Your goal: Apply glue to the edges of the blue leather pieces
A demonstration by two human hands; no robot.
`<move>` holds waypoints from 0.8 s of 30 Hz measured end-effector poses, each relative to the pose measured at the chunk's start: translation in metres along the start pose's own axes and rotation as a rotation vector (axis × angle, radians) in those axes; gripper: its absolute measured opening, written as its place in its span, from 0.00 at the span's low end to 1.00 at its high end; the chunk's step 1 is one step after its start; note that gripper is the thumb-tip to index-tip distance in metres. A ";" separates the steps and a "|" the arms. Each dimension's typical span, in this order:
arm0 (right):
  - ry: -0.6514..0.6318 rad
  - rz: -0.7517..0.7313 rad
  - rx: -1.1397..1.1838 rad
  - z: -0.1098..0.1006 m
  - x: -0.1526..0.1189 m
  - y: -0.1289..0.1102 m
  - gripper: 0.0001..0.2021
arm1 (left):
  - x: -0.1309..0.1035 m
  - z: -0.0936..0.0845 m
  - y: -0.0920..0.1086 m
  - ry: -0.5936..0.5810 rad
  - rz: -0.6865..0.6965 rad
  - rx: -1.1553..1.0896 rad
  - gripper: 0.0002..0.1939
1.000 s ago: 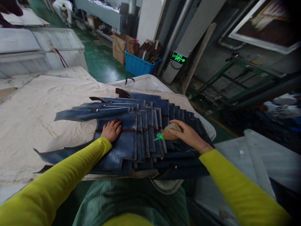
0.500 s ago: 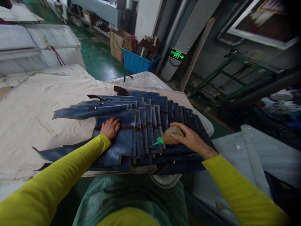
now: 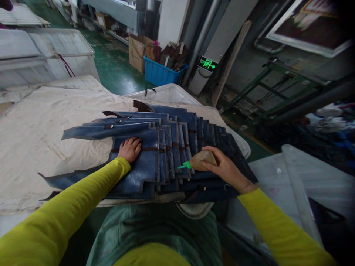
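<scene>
Several dark blue sheet pieces (image 3: 146, 166) with grey edges and a brown strip lie overlapped like stairs, the steps running off to the right. My left hand (image 3: 129, 149) rests flat on the top piece, fingers stretched, holding nothing. In my right hand (image 3: 223, 166) is a squeeze bottle (image 3: 202, 161), brownish and translucent, gripped round its body. Its green nozzle (image 3: 184, 165) points left, low over the stepped edges of the pieces. Whether the tip touches an edge I cannot tell.
Cream cloth (image 3: 80, 99) covers the work surface under the pieces. White bins (image 3: 69, 44) stand at the far left, and a pale panel (image 3: 277, 184) is at the right. On the green floor beyond sit a blue crate (image 3: 161, 72) and a cardboard box (image 3: 136, 51).
The bottle in my right hand has tilted flatter, and its nozzle has moved slightly left and up across the stepped edges. My left hand stays on the top piece.
</scene>
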State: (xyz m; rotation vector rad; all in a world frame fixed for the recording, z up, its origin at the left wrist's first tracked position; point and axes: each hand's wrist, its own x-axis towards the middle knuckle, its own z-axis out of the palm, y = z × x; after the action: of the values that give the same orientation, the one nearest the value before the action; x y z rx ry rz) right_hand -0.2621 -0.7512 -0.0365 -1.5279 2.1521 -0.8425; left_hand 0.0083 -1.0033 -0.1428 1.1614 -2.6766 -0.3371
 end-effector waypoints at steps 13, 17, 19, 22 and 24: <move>0.167 -0.151 -0.090 0.018 0.022 0.004 0.22 | 0.000 -0.001 0.001 0.008 0.005 0.001 0.21; 0.202 -0.158 -0.100 0.020 0.031 0.006 0.22 | 0.000 -0.001 0.001 0.007 -0.004 0.004 0.21; 0.152 -0.146 -0.091 0.017 0.026 0.006 0.22 | 0.000 -0.001 0.000 0.003 -0.005 0.002 0.21; 0.050 -0.121 -0.079 0.010 0.014 0.005 0.22 | 0.000 0.000 -0.001 0.000 0.001 -0.005 0.21; 0.025 -0.118 -0.085 0.007 0.010 0.006 0.22 | 0.000 0.000 -0.001 0.003 0.003 -0.006 0.21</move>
State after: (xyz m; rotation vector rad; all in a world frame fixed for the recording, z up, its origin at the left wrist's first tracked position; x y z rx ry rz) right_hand -0.2655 -0.7608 -0.0454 -1.7097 2.1578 -0.8211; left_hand 0.0084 -1.0040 -0.1433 1.1545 -2.6724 -0.3423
